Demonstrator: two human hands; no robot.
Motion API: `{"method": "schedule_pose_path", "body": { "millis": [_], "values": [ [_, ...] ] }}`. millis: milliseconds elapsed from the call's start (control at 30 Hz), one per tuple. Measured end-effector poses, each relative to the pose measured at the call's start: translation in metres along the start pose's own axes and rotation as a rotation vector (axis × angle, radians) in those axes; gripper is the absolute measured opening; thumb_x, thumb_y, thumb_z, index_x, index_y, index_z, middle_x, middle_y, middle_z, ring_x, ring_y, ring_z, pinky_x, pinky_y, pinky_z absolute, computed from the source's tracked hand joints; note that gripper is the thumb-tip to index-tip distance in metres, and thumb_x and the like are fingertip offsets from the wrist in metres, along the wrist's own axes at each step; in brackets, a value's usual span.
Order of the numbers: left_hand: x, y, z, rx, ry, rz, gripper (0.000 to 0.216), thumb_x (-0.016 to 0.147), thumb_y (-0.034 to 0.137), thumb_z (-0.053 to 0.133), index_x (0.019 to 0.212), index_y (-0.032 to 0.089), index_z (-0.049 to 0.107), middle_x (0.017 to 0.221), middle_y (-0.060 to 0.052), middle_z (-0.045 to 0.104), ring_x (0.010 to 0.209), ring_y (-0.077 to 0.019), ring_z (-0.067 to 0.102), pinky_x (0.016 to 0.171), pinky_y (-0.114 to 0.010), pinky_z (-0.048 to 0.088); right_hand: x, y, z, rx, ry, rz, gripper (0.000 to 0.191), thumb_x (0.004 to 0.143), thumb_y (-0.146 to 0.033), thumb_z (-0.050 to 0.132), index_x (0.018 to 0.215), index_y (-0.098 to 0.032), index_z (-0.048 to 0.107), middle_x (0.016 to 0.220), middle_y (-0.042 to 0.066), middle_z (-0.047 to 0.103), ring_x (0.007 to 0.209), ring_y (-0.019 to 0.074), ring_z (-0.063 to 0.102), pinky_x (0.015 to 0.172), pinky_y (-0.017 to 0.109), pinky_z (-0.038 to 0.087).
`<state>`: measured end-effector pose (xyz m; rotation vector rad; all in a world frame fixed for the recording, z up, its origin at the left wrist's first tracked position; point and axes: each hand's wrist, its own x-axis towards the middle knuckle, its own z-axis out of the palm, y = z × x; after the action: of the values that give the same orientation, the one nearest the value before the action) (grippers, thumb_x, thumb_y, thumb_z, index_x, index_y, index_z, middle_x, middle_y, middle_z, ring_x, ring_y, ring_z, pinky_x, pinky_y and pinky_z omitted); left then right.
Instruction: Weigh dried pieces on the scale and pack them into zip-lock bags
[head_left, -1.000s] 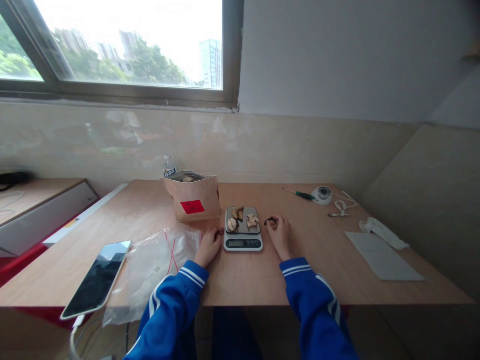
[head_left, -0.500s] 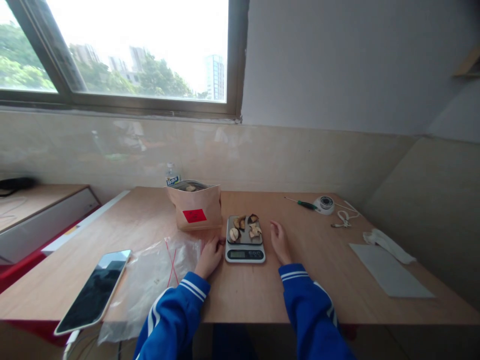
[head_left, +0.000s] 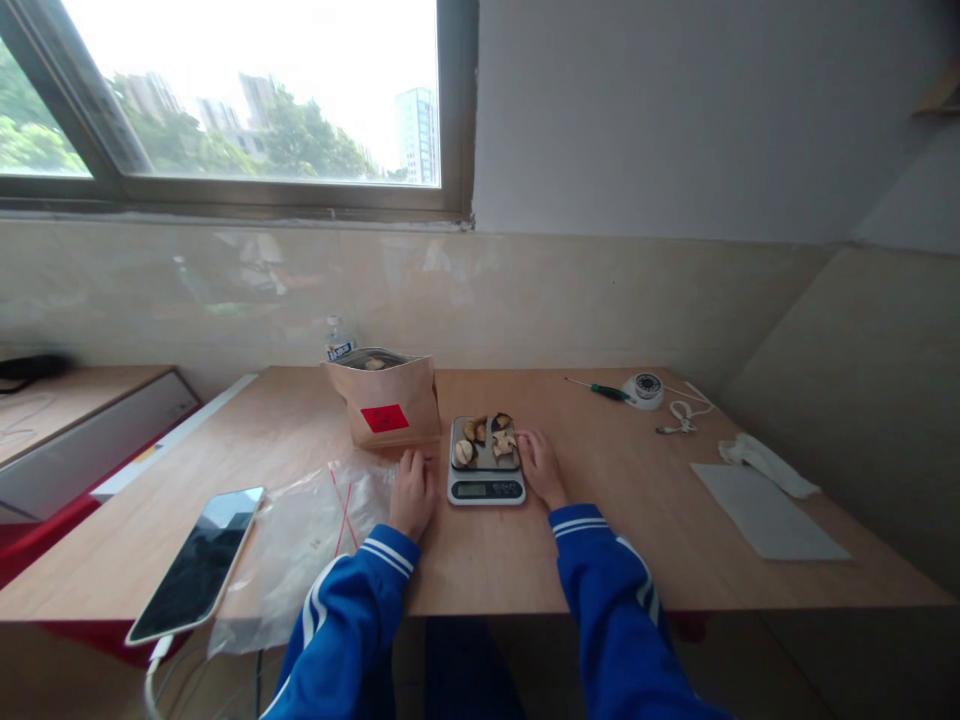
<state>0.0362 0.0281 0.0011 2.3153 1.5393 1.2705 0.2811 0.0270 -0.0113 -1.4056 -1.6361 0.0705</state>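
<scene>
A small digital kitchen scale point(head_left: 486, 491) stands in front of me, with several pieces of dried mushroom point(head_left: 480, 440) on its metal plate. My right hand point(head_left: 541, 468) lies along the scale's right side; its outstretched fingertips reach the plate's edge beside the mushrooms, and nothing shows in them. Left of the scale, my left hand point(head_left: 412, 496) rests on the table, slightly apart from it. Its fingers are loosely bent and hold nothing that I can see. Behind that hand stands an unsealed kraft paper bag point(head_left: 390, 395) with a red label and more pieces inside.
A clear zip bag point(head_left: 300, 550) lies left of my left arm, next to a tablet point(head_left: 196, 565) with a cable. A plastic bottle point(head_left: 339, 338) stands behind the paper bag. To the right are a screwdriver point(head_left: 609, 392), a white camera point(head_left: 643, 391), and a grey sheet point(head_left: 769, 512) with a white cloth point(head_left: 769, 465).
My right hand has moved left, up to the scale's side. The left hand has drawn slightly away from the scale. The mushroom pieces stay on the plate; the whole view has shifted a little.
</scene>
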Motion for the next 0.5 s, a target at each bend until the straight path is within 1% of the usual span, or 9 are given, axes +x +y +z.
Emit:
{"method": "schedule_pose_path", "body": {
  "millis": [133,233,300,400,433,500],
  "values": [
    [-0.001,0.0,-0.001,0.026,-0.007,0.044,0.018,0.081,0.011,0.039,0.087,0.017,0.055,0.087,-0.007,0.055,0.082,-0.0191,0.055,0.073,-0.032,0.048,-0.001,0.001,0.0,-0.005,-0.007,-0.008,0.031,0.094,-0.034,0.03,0.09,-0.021,0.058,0.092,0.009,0.059,0.091,0.0227,0.053,0.082,0.038,0.044],
    [-0.004,0.002,-0.004,0.031,0.017,0.156,0.018,0.08,0.009,0.041,0.086,0.018,0.056,0.084,-0.006,0.054,0.078,-0.017,0.054,0.07,-0.029,0.048,-0.001,0.001,0.0,-0.001,-0.003,-0.011,0.031,0.094,-0.034,0.03,0.089,-0.021,0.058,0.09,0.008,0.059,0.089,0.0225,0.054,0.081,0.038,0.044],
    [-0.006,0.004,-0.008,0.03,0.088,0.254,0.019,0.08,0.008,0.041,0.083,0.018,0.057,0.084,-0.005,0.053,0.077,-0.0158,0.053,0.07,-0.027,0.047,-0.001,0.0,-0.001,0.004,0.001,-0.008,0.031,0.094,-0.034,0.03,0.088,-0.021,0.058,0.09,0.008,0.059,0.089,0.0223,0.054,0.081,0.037,0.044],
    [-0.008,0.008,-0.015,0.043,0.242,0.402,0.02,0.08,0.007,0.043,0.078,0.019,0.059,0.084,-0.005,0.054,0.078,-0.015,0.053,0.071,-0.026,0.045,0.0,-0.001,-0.002,0.018,0.018,0.0,0.032,0.094,-0.034,0.029,0.088,-0.022,0.058,0.09,0.008,0.058,0.089,0.0217,0.053,0.081,0.037,0.044],
    [-0.007,0.011,-0.017,0.045,0.274,0.448,0.021,0.08,0.007,0.043,0.077,0.019,0.06,0.084,-0.005,0.054,0.078,-0.0147,0.052,0.071,-0.026,0.045,0.001,-0.001,-0.002,0.019,0.025,0.0,0.033,0.094,-0.035,0.028,0.088,-0.022,0.058,0.09,0.008,0.058,0.089,0.0217,0.053,0.081,0.037,0.044],
    [-0.004,0.018,-0.024,0.039,0.293,0.516,0.022,0.08,0.007,0.044,0.074,0.021,0.06,0.083,-0.004,0.055,0.079,-0.0143,0.053,0.072,-0.026,0.044,0.002,0.0,-0.002,0.01,0.034,-0.003,0.035,0.094,-0.036,0.027,0.087,-0.022,0.058,0.089,0.008,0.058,0.089,0.0218,0.053,0.082,0.038,0.044]
  ]
}}
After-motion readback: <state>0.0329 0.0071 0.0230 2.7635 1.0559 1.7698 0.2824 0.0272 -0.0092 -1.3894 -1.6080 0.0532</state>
